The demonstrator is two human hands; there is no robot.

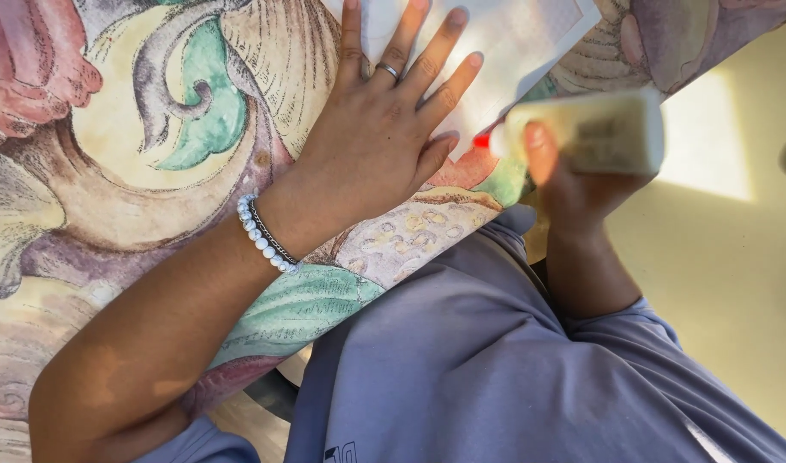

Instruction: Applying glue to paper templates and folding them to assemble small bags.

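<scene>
the left hand (pixel 378 137) lies flat with its fingers (pixel 432 60) spread wide, palm down, pressing on a white sheet of paper (pixel 530 34) whose near corner sits under the fingertips; a ring (pixel 388 70) shows on one finger. the right hand (pixel 573 184) is closed around a white glue bottle (pixel 594 130), thumb up on its side, the bottle lying nearly level with its red tip (pixel 482 140) pointing toward the left fingers and ending just beside the left thumb, at the edge of the paper; whether the tip touches the sheet cannot be told. under the left palm and outward from it spreads the table (pixel 153 129), covered in a painted pattern of scrolls and leaves in green, yellow, pink and purple. at the left wrist sits a bracelet (pixel 264 236) of pale blue beads. nearer the body, below both hands, is the person's grey-blue clothing (pixel 479 360), and beyond the right fingers a pale yellow floor (pixel 736 257) with a bright patch of sun.
</scene>
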